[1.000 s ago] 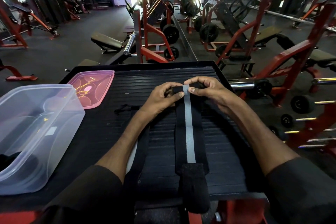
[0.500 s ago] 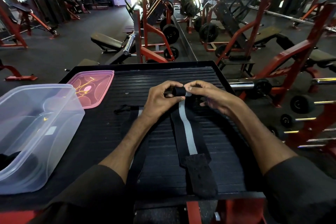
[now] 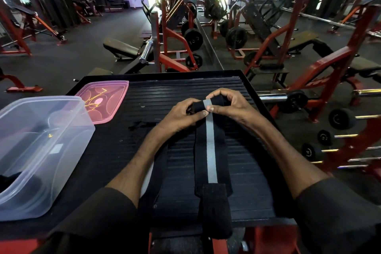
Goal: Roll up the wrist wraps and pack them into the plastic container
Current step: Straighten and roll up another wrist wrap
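GYM PACK-UP: A black ribbed table (image 3: 165, 93) on a weights-room floor carries the job, with the clear plastic container (image 3: 51, 150) standing open on it. A pink lid (image 3: 103, 101) lies flat just beyond the container's far right corner. To the right of the container, a black wrist wrap (image 3: 210, 161) with a grey centre stripe runs lengthwise toward the person, its fastening tab (image 3: 214, 212) hanging over the near edge. A second wrap (image 3: 160, 167) lies flat between that one and the container, partly under the left forearm. Something dark sits low inside the container; what it is cannot be told.

The left hand (image 3: 181, 113) and right hand (image 3: 231, 105) meet at the striped wrap's far end, well right of the container. There the fingers (image 3: 198, 114) of both curl round a small roll (image 3: 206, 103), thumbs pinching it at the stripe. The rolling appears barely begun, with most of the length lying flat. The next move likely calls for turning the roll toward the body, tight and square to the stripe so it does not cone, before the tab closes it and it goes left into the container.
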